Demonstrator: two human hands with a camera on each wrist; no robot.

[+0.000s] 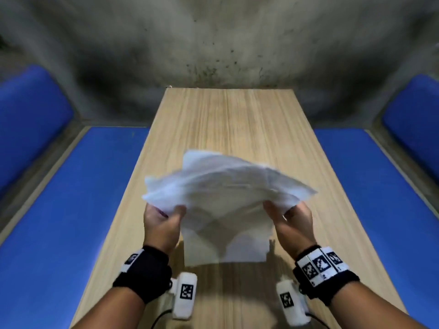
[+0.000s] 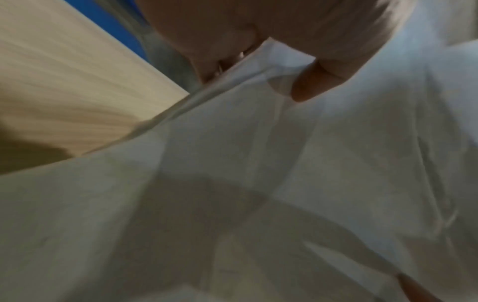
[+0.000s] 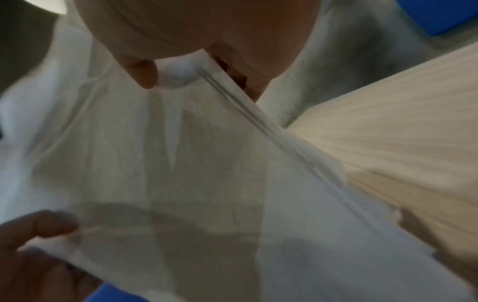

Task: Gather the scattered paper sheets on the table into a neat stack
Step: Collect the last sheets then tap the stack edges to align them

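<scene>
A loose bundle of several white paper sheets (image 1: 225, 186) hangs above the wooden table (image 1: 228, 115), its corners fanned out unevenly and its lower edge reaching down toward the tabletop. My left hand (image 1: 164, 217) pinches the bundle's left side, thumb on the near face. My right hand (image 1: 289, 214) pinches its right side the same way. The left wrist view shows my left hand's thumb (image 2: 315, 81) pressed onto the sheets (image 2: 258, 163). In the right wrist view my right hand's thumb (image 3: 145, 73) clamps the layered edges of the sheets (image 3: 207, 163).
The table is long and narrow and runs away from me to a stained grey wall (image 1: 213, 43). Blue padded benches (image 1: 71, 210) (image 1: 370, 186) flank it on both sides. Wrist-camera units with marker tags hang under both forearms.
</scene>
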